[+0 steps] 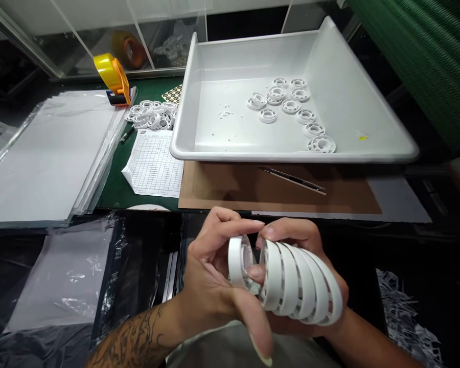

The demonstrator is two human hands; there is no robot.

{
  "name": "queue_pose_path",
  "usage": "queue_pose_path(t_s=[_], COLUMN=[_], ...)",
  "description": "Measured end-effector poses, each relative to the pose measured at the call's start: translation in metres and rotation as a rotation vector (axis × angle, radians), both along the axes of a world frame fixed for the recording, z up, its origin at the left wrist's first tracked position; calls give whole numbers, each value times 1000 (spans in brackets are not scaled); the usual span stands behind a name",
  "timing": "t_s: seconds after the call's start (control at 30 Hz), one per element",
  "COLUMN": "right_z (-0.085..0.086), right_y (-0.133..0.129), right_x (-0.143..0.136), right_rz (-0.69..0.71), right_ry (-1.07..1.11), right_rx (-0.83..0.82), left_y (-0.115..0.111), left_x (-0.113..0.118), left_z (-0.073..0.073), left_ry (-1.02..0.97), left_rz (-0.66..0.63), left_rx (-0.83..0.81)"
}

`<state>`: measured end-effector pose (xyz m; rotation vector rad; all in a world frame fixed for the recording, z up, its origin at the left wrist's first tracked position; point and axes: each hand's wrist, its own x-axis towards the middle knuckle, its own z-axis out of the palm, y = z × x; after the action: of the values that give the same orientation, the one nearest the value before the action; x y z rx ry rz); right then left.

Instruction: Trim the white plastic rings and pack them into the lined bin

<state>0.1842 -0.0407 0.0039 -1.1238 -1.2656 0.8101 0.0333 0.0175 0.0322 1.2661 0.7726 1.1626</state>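
My left hand (210,276) is curled around a single white plastic ring (236,263), which stands on edge beside the palm. Its thumb sticks out free toward the bottom of the view. In my right hand (301,232) is a row of several matching white rings (291,283), lined up face to face with narrow gaps between them. A fingertip (256,273) shows in the space between the single ring and the row, touching or very near the single ring. The right palm and most of its fingers are hidden behind the row.
A large white tray (237,153) holds several white rings (291,106) and small white bits. Tweezers (293,180) lie on brown cardboard (222,189). To the left are a pile of rings (153,115), a printed form (155,163), plastic-wrapped sheets (49,158) and a tape dispenser (118,84).
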Motion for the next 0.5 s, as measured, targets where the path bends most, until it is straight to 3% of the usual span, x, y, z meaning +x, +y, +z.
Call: queue_pose_path(t_s=[0.1, 0.27, 0.5], right_z=[1, 12, 15], right_y=[3, 10, 7], right_x=[1, -1, 8], right_rz=[97, 91, 53], right_ry=[15, -123, -306], right_rx=[90, 209, 128], left_y=[0, 1, 7], left_x=[0, 1, 0], left_z=[2, -1, -8], left_ry=[-44, -88, -110], left_rz=[-21, -47, -95], left_rx=[-65, -134, -158])
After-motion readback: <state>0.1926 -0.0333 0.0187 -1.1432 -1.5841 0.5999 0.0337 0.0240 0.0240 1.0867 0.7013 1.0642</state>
